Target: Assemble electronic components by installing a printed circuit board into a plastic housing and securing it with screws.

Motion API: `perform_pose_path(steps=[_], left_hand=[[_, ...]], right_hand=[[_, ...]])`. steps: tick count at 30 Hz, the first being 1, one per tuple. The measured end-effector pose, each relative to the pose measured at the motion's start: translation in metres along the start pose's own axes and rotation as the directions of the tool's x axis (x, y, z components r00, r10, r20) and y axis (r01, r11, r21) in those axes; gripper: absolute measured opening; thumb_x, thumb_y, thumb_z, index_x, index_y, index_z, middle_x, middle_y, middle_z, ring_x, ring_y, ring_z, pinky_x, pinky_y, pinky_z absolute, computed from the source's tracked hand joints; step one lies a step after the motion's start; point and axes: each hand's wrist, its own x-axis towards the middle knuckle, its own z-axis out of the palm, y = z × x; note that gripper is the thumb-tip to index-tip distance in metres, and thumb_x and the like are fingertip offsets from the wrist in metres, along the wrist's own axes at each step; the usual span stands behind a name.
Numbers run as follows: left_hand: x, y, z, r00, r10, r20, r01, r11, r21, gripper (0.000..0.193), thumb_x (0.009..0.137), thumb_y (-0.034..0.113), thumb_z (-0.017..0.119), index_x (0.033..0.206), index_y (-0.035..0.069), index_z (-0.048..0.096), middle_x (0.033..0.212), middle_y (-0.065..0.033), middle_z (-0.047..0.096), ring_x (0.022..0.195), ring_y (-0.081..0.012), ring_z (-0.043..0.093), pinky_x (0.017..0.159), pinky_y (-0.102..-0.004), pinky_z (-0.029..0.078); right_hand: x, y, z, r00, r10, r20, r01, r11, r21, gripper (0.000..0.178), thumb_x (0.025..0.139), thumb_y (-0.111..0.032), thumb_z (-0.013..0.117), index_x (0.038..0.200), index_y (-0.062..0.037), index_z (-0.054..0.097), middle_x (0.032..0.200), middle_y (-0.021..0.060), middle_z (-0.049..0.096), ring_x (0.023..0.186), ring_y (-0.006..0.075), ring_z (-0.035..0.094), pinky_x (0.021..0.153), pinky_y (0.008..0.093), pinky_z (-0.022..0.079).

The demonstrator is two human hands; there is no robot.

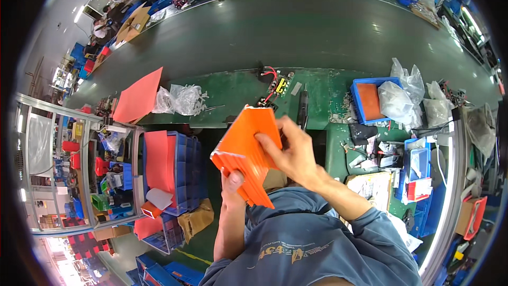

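In front of my body I hold an orange ribbed housing (248,145), tilted, with a smooth inner face and pale bare edges. My left hand (233,188) grips it from below, its thumb on the ribbed side. My right hand (293,153) closes round the right wall, thumb pressed against the orange face; some of its fingers are hidden behind. Beyond the housing, on the green bench (233,79), lies a small circuit board (283,85) with red wires and yellow parts. To its right rests a black screwdriver-like tool (302,107), partly behind my right hand.
Clear bags of small parts (188,99) and a red sheet (138,95) lie at left. Blue crates (188,172) stand below them. A blue bin (365,87) with plastic bags sits at right. A dark conveyor belt (296,26) crosses behind; metal frames flank both sides.
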Motion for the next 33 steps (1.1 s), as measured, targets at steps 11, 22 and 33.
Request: perform_pose_path(steps=[11,22,33], left_hand=[[0.026,0.005,-0.003,0.998,-0.04,-0.057,0.041,0.999,0.025,0.08,0.097,0.059,0.056,0.149,0.0,0.044,0.141,-0.0179,0.057,0.124,-0.0316,0.061,0.103,-0.0437,0.051],[0.153,0.023,-0.007,0.981,-0.193,0.005,0.192,0.98,0.061,0.082,0.091,0.056,0.065,0.146,-0.001,0.045,0.135,-0.0165,0.057,0.118,-0.0272,0.06,0.097,-0.0394,0.05],[0.356,0.028,-0.044,0.866,-0.449,0.221,0.45,0.892,0.048,0.074,0.102,0.052,0.048,0.153,-0.001,0.039,0.15,-0.0189,0.05,0.137,-0.0334,0.052,0.116,-0.0465,0.041]], right_hand=[[0.005,0.022,0.006,0.985,0.131,0.117,-0.124,0.99,-0.059,0.024,0.093,-0.011,0.077,0.112,0.0017,0.07,0.09,0.0092,0.066,0.076,0.0146,0.063,0.066,0.0283,0.05],[0.132,0.052,0.013,0.99,0.136,0.04,-0.121,0.958,-0.261,0.026,0.107,-0.019,0.061,0.092,0.0014,0.06,0.065,0.0133,0.055,0.053,0.0131,0.042,0.048,0.0342,0.04],[0.267,0.108,0.049,0.926,0.343,-0.156,-0.367,0.914,-0.173,0.027,0.096,-0.014,0.07,0.116,0.0017,0.063,0.078,0.0086,0.066,0.062,0.0103,0.055,0.056,0.0302,0.047]])
